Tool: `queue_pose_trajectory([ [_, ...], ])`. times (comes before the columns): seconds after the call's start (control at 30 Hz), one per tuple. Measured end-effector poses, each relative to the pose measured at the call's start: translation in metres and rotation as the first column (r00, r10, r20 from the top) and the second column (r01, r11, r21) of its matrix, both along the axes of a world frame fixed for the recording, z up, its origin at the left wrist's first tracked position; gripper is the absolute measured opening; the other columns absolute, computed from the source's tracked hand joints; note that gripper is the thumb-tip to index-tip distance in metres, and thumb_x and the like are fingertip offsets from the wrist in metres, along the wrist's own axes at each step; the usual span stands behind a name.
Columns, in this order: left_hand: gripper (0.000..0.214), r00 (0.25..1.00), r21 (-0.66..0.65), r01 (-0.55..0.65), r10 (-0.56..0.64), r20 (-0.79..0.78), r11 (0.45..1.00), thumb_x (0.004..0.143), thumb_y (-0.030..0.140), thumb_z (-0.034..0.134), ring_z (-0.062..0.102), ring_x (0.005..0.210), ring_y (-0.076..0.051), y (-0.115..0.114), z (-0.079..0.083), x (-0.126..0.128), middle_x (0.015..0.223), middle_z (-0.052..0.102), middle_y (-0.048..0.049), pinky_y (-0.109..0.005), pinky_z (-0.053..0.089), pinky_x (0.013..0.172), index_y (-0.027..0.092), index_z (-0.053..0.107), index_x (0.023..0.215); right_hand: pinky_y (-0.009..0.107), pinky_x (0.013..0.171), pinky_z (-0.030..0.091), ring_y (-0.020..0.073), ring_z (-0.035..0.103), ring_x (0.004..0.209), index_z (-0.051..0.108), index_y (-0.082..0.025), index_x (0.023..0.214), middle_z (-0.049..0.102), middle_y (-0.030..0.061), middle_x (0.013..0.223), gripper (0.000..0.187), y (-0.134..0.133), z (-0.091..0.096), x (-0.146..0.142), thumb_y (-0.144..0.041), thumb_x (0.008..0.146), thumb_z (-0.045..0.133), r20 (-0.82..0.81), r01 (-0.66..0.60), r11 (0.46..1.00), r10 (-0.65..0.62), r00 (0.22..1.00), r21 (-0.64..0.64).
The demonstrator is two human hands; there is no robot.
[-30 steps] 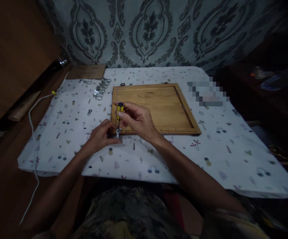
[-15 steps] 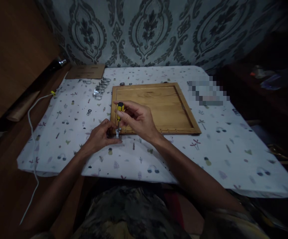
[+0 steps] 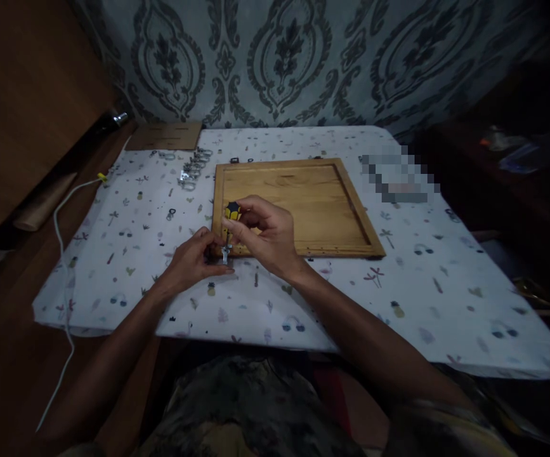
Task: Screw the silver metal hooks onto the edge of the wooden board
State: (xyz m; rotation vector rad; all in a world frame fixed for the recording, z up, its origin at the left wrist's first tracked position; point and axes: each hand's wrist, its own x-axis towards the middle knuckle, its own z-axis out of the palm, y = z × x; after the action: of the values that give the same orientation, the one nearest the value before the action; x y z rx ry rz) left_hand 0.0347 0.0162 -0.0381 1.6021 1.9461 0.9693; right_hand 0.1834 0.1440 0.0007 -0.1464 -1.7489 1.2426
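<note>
one white cable (image 3: 63, 241) is trailing off the left edge of a table covered in one patterned cloth (image 3: 422, 285), with one brown roll (image 3: 44, 206) lying beside it on the dark wood. further back, one flat cardboard sheet (image 3: 165, 136) is resting at the cloth's far left corner. just right of it a cluster of metal hooks (image 3: 193, 168) is sitting in a loose row, too small and too close together to count, and one small dark ring (image 3: 170, 214) is lying alone nearer the person.

the person's left hand (image 3: 193, 260) is resting on the cloth with its fingers curled in, the fingertips pinching one small metal fitting (image 3: 226, 254) against the near left corner of one wooden tray (image 3: 303, 203). the right hand (image 3: 265, 235) is closing tightly around the handle of one yellow and black screwdriver (image 3: 231, 212), which is standing almost upright with its tip down on the fitting. both hands are meeting at that corner, nearly touching.

the tray is lying flat in the middle of the table, its raised rim framing a recessed panel that is showing plain wood grain; only the screwdriver handle and the right hand's fingers are hanging over it. a row of small holes (image 3: 313, 244) is running along its near rail. right of the tray, one blurred patch (image 3: 398, 178) is sitting on the cloth.
</note>
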Motion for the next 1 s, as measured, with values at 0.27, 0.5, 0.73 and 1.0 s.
queue_pose_trajectory([
  [0.27, 0.045, 0.999, -0.007, -0.012, 0.012, 0.032, 1.000, 0.072, 0.049, 0.088, 0.060, 0.093, -0.023, -0.0011, 0.0018, 0.0023, 0.101, 0.060, -0.0017, -0.036, 0.048, 0.082, 0.023, 0.063, 0.100, 0.023, 0.057, 0.053, 0.0095, 0.062, 0.063, 0.067, -0.020, 0.095, 0.066, -0.0006, 0.083, 0.018, -0.0025, 0.0064, 0.0046, -0.037, 0.092, 0.073, 0.000, 0.037, 0.998, -0.037, 0.999, 0.050],
  [0.5, 0.046, 0.999, -0.013, -0.014, 0.014, 0.031, 1.000, 0.073, 0.052, 0.086, 0.061, 0.091, -0.023, -0.0014, 0.0045, 0.0035, 0.101, 0.060, -0.0022, -0.035, 0.048, 0.078, 0.023, 0.064, 0.101, 0.023, 0.056, 0.050, 0.0111, 0.061, 0.066, 0.066, -0.019, 0.092, 0.064, 0.0005, 0.081, 0.021, -0.0018, 0.0060, 0.0044, -0.038, 0.092, 0.073, 0.050, 0.028, 0.998, -0.031, 0.998, 0.060],
  [0.73, 0.047, 1.000, -0.019, -0.018, 0.018, 0.010, 1.000, 0.073, 0.055, 0.085, 0.058, 0.087, -0.022, -0.0009, 0.0038, 0.0030, 0.097, 0.059, -0.0011, -0.033, 0.047, 0.076, 0.023, 0.063, 0.101, 0.023, 0.054, 0.050, 0.0129, 0.062, 0.069, 0.065, -0.021, 0.092, 0.064, 0.0013, 0.081, 0.026, -0.0025, 0.0064, 0.0038, -0.045, 0.092, 0.073, 0.069, 0.018, 1.000, -0.020, 0.997, 0.023],
  [1.0, 0.046, 1.000, -0.031, -0.006, 0.006, -0.005, 1.000, 0.074, 0.055, 0.084, 0.056, 0.087, -0.021, -0.0008, 0.0056, 0.0025, 0.097, 0.058, -0.0007, -0.032, 0.044, 0.074, 0.022, 0.062, 0.098, 0.024, 0.056, 0.051, 0.0126, 0.062, 0.069, 0.064, -0.020, 0.092, 0.065, 0.0015, 0.084, 0.025, -0.0026, 0.0065, 0.0040, -0.043, 0.092, 0.075, 0.045, 0.016, 0.999, -0.018, 0.999, 0.041],
])
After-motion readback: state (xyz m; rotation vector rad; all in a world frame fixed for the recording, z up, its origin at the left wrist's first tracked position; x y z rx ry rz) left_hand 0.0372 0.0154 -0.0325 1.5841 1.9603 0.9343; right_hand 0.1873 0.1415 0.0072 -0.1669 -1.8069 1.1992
